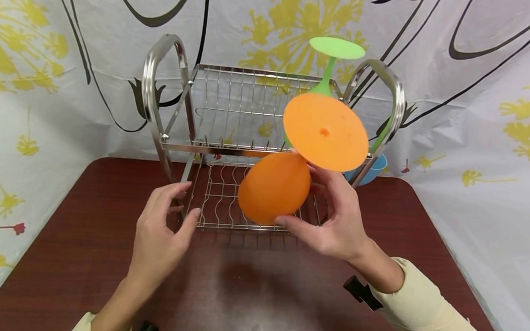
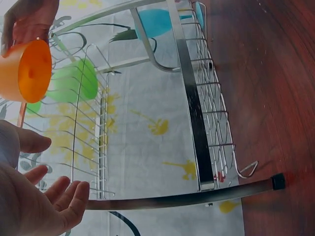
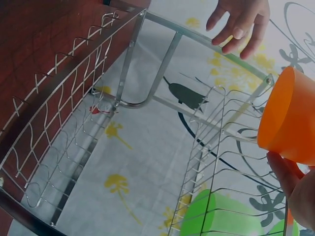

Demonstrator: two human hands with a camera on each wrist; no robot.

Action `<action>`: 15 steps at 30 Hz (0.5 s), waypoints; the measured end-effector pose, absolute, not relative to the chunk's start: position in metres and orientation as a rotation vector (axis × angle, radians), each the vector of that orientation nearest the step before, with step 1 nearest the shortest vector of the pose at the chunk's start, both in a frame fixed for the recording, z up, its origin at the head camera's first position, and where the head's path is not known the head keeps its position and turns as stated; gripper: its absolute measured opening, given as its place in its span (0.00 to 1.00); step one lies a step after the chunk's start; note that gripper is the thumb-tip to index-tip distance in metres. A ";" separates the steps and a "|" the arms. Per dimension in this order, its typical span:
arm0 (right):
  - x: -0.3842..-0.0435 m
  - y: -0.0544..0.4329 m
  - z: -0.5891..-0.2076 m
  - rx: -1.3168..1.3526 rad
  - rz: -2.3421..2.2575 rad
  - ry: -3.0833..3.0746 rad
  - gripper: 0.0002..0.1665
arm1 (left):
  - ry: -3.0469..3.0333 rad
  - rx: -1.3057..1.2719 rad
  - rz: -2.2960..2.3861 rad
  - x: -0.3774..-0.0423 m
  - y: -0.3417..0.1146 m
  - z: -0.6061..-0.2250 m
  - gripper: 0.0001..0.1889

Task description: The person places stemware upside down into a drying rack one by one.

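An orange plastic-looking goblet [image 1: 273, 189], tipped base-up, in my right hand [image 1: 338, 218] before the two-tier silver metal dish rack [image 1: 222, 151].
My right fingers grasp it, thumb at the bowl's rim, the others toward the stem; my left hand [image 1: 161, 230] is released, fingers loosely bent, near the rack. From here I judge the goblet light and fairly stiff, unlikely to shatter, but smooth enough to twist in a loose pinch. I'd take it by the stem, or span the bowl gently, since squeezing the rim could flex it.
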State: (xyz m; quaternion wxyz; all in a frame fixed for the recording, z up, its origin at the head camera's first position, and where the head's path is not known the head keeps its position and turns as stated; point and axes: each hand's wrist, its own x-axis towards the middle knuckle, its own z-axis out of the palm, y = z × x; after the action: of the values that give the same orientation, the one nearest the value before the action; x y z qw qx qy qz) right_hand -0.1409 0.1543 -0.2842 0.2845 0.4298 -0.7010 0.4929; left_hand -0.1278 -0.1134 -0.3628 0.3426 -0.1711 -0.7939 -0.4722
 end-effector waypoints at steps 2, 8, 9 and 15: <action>-0.141 0.153 -0.282 1.157 1.328 -1.871 0.48 | -2.053 -0.416 -1.231 -0.128 -0.115 -0.363 0.26; -0.140 0.150 -0.275 1.113 1.313 -1.881 0.50 | -2.058 -0.348 -1.230 -0.130 -0.118 -0.363 0.26; -0.140 0.150 -0.273 1.098 1.313 -1.884 0.50 | -2.060 -0.333 -1.233 -0.130 -0.118 -0.364 0.26; -0.138 0.146 -0.263 1.042 1.347 -1.906 0.51 | -2.041 -0.251 -1.295 -0.134 -0.121 -0.364 0.27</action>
State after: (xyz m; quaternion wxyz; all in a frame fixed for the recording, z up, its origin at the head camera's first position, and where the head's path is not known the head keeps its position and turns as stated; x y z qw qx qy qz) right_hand -0.1380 0.1463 -0.2630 0.2885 0.3904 -0.7140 0.5045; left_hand -0.1342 -0.1205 -0.3639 0.3482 -0.0967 -0.7874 -0.4994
